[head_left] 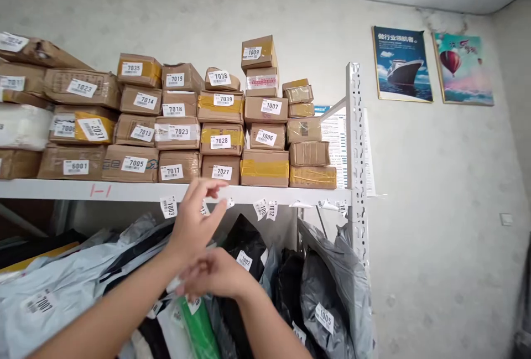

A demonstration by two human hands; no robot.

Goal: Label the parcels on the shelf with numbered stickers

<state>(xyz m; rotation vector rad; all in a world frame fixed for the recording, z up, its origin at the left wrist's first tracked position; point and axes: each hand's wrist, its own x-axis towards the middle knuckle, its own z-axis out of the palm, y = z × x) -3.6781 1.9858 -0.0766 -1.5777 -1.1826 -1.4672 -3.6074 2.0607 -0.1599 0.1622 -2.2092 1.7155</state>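
My left hand (pixel 194 222) is raised in front of the white shelf edge (pixel 124 191), fingers stretched and apart, the tips close to the small numbered labels (pixel 168 206) stuck there. Nothing shows in it. My right hand (pixel 213 273) lies lower, across the bagged parcels, pointing left and smeared by motion. A white strip (pixel 174 284) shows at its fingertips; whether the hand holds it I cannot tell. Grey, black and green plastic mailer bags (pixel 327 287) with number stickers fill the space under the shelf.
Several stacked cardboard boxes (pixel 219 143) with number labels stand on the shelf. A perforated white upright (pixel 355 143) ends the rack at the right, with a printed sheet (pixel 335 138) behind it. Two posters (pixel 401 66) hang on the concrete wall.
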